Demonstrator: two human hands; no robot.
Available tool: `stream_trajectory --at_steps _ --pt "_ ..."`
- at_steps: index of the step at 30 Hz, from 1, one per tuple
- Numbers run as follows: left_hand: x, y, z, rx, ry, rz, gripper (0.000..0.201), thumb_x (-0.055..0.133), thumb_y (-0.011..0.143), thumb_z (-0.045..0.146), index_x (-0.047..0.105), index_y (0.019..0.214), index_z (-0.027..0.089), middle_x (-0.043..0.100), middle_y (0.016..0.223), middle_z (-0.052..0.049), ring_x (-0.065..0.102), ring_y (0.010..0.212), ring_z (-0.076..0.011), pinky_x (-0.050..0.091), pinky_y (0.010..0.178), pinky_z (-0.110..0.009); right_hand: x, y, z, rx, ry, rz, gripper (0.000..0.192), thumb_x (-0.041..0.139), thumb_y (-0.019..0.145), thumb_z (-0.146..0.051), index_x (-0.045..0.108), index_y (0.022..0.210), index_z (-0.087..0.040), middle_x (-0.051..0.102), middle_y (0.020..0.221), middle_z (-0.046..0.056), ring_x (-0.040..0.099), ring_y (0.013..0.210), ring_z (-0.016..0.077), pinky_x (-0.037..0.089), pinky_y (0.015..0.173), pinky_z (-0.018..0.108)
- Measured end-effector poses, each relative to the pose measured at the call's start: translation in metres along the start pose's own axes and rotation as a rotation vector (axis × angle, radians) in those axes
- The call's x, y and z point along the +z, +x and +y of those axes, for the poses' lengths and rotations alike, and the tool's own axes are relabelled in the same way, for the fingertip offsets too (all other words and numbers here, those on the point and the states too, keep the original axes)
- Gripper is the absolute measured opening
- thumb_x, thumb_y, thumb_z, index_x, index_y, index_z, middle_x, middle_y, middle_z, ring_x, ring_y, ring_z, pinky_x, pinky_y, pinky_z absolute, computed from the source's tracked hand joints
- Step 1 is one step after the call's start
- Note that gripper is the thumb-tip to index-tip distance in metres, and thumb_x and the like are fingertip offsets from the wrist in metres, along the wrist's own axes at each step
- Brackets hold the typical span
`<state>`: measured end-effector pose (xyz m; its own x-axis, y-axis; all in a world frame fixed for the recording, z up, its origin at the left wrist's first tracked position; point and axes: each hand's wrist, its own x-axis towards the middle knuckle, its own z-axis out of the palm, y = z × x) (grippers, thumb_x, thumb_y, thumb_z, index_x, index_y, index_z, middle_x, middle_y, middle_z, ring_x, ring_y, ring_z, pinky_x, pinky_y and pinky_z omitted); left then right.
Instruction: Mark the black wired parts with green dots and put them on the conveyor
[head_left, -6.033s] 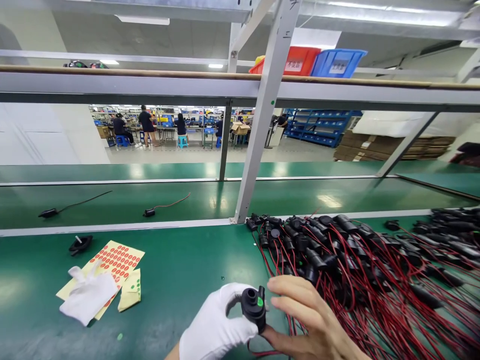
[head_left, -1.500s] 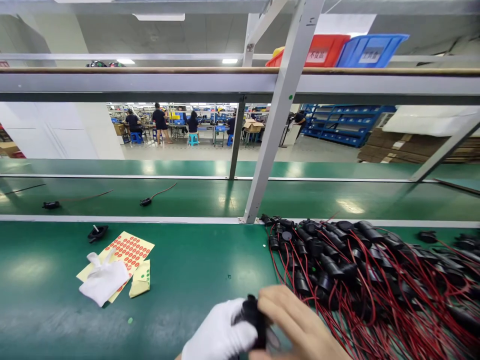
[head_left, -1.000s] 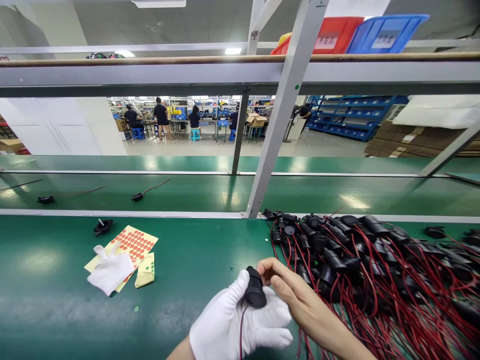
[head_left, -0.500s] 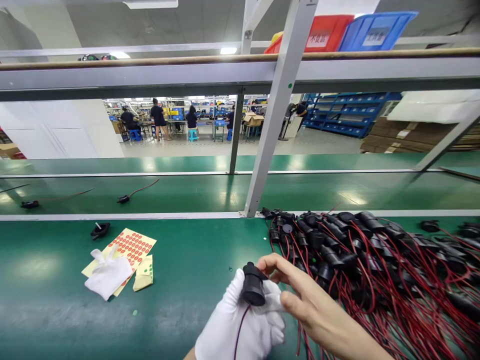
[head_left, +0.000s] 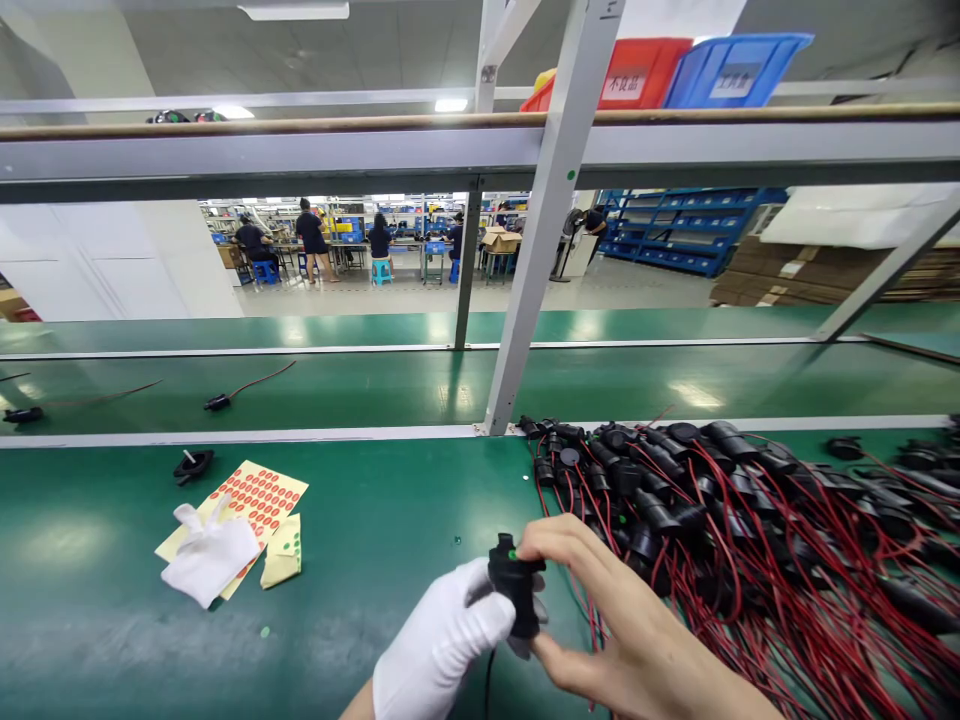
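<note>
My left hand (head_left: pixel 442 635), in a white glove, grips a black cylindrical socket (head_left: pixel 517 595) with its thumb across the side. A dark wire hangs from the socket's lower end. My right hand (head_left: pixel 626 620) is bare and also holds the socket, index fingertip near its upper end and thumb at its lower end. Beside that index fingertip a small green dot sticker (head_left: pixel 513 553) shows on the socket. To the right lies a big pile of similar black sockets (head_left: pixel 660 510) with red and black wires (head_left: pixel 795 610).
On the left, a white glove (head_left: pixel 211 562) lies over a sheet of red oval stickers (head_left: pixel 262 495), near a piece of green dot stickers (head_left: pixel 283 555). A black part (head_left: pixel 193 465) lies behind them. A slanted metal post (head_left: pixel 547 220) rises at the bench's back. People work far off.
The socket has turned in my left hand, and its end face no longer points at me. My right thumb has come onto it. A green dot now shows near my right index fingertip.
</note>
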<state>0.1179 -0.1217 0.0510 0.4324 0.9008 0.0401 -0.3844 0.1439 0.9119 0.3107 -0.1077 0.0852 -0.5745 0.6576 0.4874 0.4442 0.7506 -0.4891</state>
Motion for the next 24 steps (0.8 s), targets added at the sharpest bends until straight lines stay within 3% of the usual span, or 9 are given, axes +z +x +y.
stream_trajectory --at_steps 2,5,9,12,15,19,21,24 --pt "-0.007 -0.001 0.004 0.076 0.227 0.048 0.041 0.082 0.075 0.044 0.073 0.105 0.016 0.069 0.099 -0.006 0.06 0.09 -0.018 0.046 0.083 -0.026 -0.001 -0.005 0.004 -0.101 -0.005 0.007 0.065 0.061 0.075 -0.003 0.043 0.133 -0.027 0.058 0.121 0.005 0.059 0.116 0.0173 0.048 0.101 0.024" --pt "-0.016 -0.001 -0.001 0.264 0.48 0.094 0.039 0.086 0.071 0.029 0.073 0.107 0.022 0.071 0.107 -0.004 0.063 0.096 -0.0198 0.047 0.09 -0.028 -0.004 -0.01 0.009 -0.078 -0.002 0.047 0.071 0.069 0.076 -0.01 0.04 0.139 -0.025 0.056 0.129 0.007 0.055 0.125 0.0182 0.045 0.107 0.022" --pt "-0.017 -0.002 -0.005 0.427 0.584 0.071 0.031 0.08 0.08 0.032 0.072 0.11 0.027 0.072 0.108 -0.003 0.066 0.098 -0.0181 0.049 0.089 -0.026 -0.005 -0.011 0.01 -0.022 0.027 0.084 0.068 0.071 0.074 -0.009 0.046 0.134 -0.029 0.058 0.123 0.003 0.059 0.119 0.0153 0.045 0.105 0.018" --pt "-0.013 -0.002 -0.002 0.452 0.622 0.072 0.027 0.077 0.084 0.032 0.071 0.11 0.028 0.073 0.105 -0.002 0.066 0.096 -0.0167 0.05 0.088 -0.025 -0.003 -0.007 0.006 -0.009 0.087 0.044 0.072 0.075 0.074 -0.011 0.046 0.136 -0.031 0.058 0.123 0.003 0.061 0.115 0.0159 0.048 0.101 0.019" --pt "-0.007 -0.002 -0.001 0.418 0.685 0.134 0.027 0.075 0.085 0.034 0.071 0.111 0.026 0.073 0.105 -0.003 0.067 0.096 -0.0181 0.05 0.088 -0.028 0.0 -0.004 0.002 0.036 0.152 0.013 0.063 0.073 0.078 -0.01 0.053 0.132 -0.034 0.061 0.116 0.001 0.063 0.107 0.0148 0.05 0.095 0.02" --pt "0.007 -0.005 -0.007 0.274 0.805 0.304 0.044 0.087 0.068 0.032 0.073 0.109 0.025 0.073 0.099 -0.005 0.067 0.093 -0.0264 0.05 0.086 -0.036 0.013 -0.001 0.003 0.251 0.384 0.086 0.015 0.07 0.087 -0.026 0.066 0.1 -0.028 0.064 0.094 -0.001 0.063 0.086 0.0149 0.051 0.077 0.02" --pt "0.013 -0.005 -0.009 0.172 0.802 0.369 0.042 0.089 0.062 0.03 0.076 0.101 0.025 0.073 0.094 -0.005 0.066 0.09 -0.0281 0.05 0.085 -0.039 0.022 -0.001 0.007 0.374 0.493 0.12 0.022 0.069 0.088 -0.046 0.064 0.09 -0.025 0.061 0.085 -0.001 0.061 0.077 0.0154 0.051 0.068 0.021" --pt "0.005 0.008 0.0 0.005 0.391 0.335 0.026 0.084 0.068 0.029 0.077 0.091 0.02 0.074 0.086 -0.006 0.066 0.08 -0.0248 0.052 0.079 -0.037 0.027 0.0 0.023 0.433 0.512 0.1 0.046 0.062 0.085 -0.068 0.063 0.093 -0.023 0.061 0.083 0.001 0.061 0.075 0.0171 0.052 0.067 0.024"
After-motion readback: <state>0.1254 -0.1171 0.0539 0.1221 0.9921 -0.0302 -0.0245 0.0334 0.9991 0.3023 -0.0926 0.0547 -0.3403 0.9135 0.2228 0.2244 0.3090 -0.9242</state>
